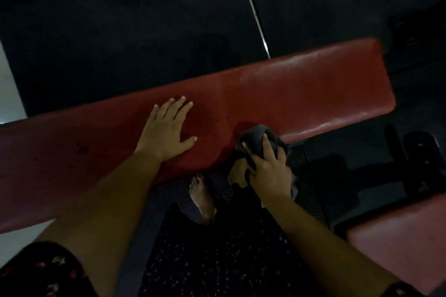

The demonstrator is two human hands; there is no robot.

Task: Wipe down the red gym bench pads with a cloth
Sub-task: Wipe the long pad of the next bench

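Floral sleeve (48, 270), crumpled cloth (256, 143), glossy pad (301, 94)

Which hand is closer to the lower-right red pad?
Right. The right hand grips the cloth, nearer the lower-right red pad; the left hand lies flat on the long bench, farther left.

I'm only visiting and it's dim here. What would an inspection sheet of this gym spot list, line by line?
Surface: long red bench pad, shiny toward its right end, with a darker patch beside the cloth.
Job's things: dark cloth bunched at the pad's near edge; second red pad at lower right.
Clutter: nothing seen.
Grippers: left hand lies flat on the long pad, fingers spread; right hand grips the cloth.
Cables: nothing seen.
Surroundings: dark floor; bare foot by the bench's near edge; black frame at right.
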